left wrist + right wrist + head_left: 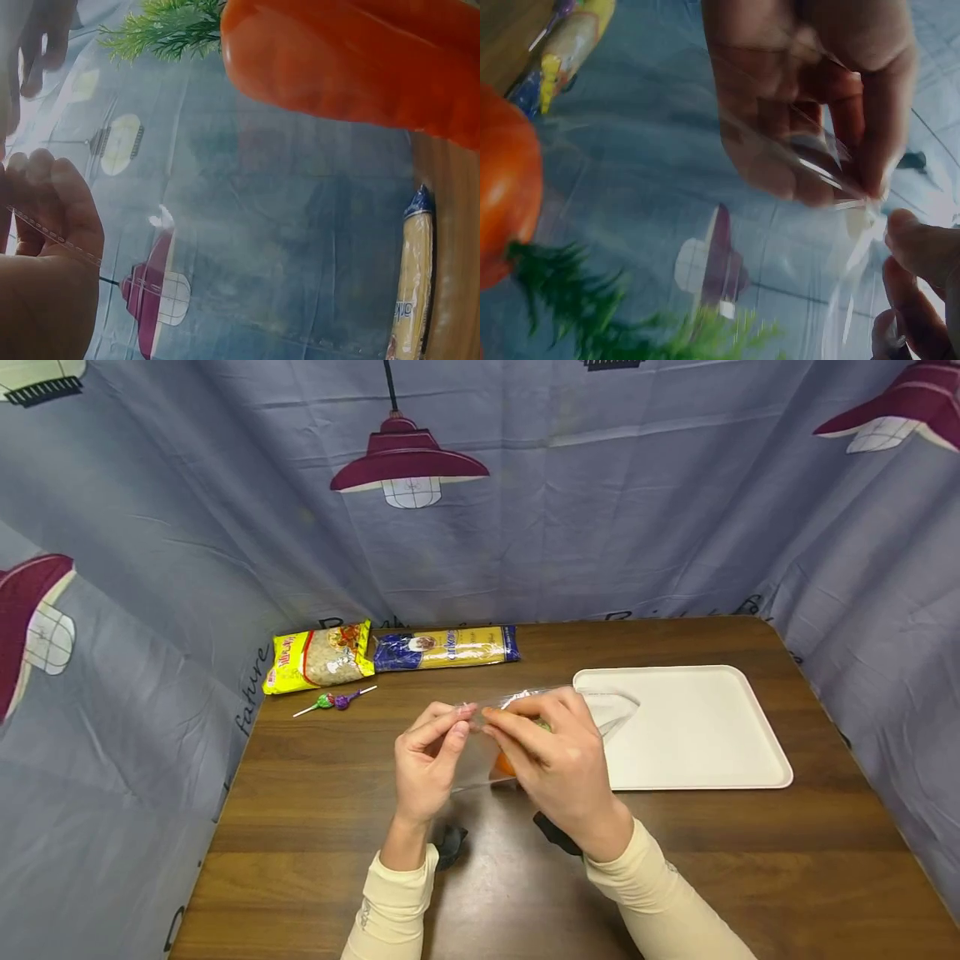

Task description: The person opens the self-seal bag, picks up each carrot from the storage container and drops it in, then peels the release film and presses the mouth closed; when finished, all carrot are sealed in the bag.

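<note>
A clear plastic bag (pixel 471 768) is held up over the table, its top edge between both hands. My left hand (pixel 423 768) pinches that edge with thumb and fingertips. Close beside it, the right hand (pixel 566 756) pinches the same edge, fingertips almost meeting the left ones. Behind the right hand, an orange carrot-like vegetable (pixel 504 766) shows through the bag, mostly hidden. In the left wrist view the orange vegetable (pixel 337 67) looks long and smooth, with feathery green leaves (pixel 169 30) by its end. Similar green fronds (pixel 577 300) appear in the right wrist view.
A white tray (pixel 697 727) lies on the wooden table at right, behind the bag's far corner. At the back left are a yellow bag of grains (pixel 322 656), a blue-and-yellow pasta packet (pixel 450 647) and two lollipops (pixel 334 701). A patterned curtain (pixel 600 527) surrounds the table.
</note>
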{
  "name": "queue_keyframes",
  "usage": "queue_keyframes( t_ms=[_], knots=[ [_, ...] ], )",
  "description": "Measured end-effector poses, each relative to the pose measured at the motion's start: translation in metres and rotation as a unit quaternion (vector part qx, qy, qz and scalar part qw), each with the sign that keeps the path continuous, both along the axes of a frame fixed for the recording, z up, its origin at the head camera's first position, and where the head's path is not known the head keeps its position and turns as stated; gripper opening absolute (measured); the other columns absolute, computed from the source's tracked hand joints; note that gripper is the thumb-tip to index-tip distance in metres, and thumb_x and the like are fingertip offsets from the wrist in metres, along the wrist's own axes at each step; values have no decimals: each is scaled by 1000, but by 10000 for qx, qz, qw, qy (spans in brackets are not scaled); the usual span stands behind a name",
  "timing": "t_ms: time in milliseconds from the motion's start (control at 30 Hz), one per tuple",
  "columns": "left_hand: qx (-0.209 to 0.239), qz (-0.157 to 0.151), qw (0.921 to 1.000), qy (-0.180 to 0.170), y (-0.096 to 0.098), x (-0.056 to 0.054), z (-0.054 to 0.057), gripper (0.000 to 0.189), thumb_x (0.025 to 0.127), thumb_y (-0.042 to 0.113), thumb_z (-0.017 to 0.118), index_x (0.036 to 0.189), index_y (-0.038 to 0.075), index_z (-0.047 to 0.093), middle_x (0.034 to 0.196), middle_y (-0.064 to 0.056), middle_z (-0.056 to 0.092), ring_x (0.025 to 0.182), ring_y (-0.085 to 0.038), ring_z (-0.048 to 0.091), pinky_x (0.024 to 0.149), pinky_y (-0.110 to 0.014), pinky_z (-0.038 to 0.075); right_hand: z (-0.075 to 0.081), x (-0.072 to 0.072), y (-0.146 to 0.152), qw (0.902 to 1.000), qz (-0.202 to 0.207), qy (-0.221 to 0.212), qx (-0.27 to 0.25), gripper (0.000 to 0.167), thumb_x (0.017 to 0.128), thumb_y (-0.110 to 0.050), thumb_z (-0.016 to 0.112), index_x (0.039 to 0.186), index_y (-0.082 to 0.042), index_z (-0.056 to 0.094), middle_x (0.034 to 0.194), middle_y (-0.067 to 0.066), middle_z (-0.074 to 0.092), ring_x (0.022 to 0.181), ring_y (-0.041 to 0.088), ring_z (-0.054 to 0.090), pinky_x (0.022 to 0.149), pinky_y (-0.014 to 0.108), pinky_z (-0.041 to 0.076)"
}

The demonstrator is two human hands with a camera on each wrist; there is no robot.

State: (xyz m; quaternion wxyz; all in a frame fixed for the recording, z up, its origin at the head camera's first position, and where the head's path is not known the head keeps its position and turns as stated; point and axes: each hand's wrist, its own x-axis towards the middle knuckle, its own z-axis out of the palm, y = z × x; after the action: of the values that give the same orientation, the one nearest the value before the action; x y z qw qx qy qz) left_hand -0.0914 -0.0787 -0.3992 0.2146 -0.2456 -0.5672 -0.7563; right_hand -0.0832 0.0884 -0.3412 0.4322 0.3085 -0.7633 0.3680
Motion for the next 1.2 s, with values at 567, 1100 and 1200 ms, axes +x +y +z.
queue_keyframes(
  t_ms=[567,1100,1200],
  knots=[
    [-206,666,9975,-75,3,18,4,25,93,-13,61,111,-5,76,105,7,70,91,-3,64,75,-12,55,1,-9,-17,9965,31,400,727,7,91,-12,73,88,-8,77,81,3,68,76,23,57,66,36,39],
    [69,1257,9920,-84,20,23,7,19,95,-7,63,111,-12,73,99,8,71,85,-2,65,71,-12,55,9,-14,-21,9958,-291,78,867,4,82,-6,69,85,-6,67,82,6,61,78,27,52,68,40,36],
    [28,1434,9896,-60,23,22,8,19,95,-7,64,110,-14,72,99,8,71,82,-2,64,69,-11,55,10,-14,-22,9958,-370,34,841,5,80,-5,68,84,-6,66,82,7,61,78,28,53,68,41,36]
  ],
)
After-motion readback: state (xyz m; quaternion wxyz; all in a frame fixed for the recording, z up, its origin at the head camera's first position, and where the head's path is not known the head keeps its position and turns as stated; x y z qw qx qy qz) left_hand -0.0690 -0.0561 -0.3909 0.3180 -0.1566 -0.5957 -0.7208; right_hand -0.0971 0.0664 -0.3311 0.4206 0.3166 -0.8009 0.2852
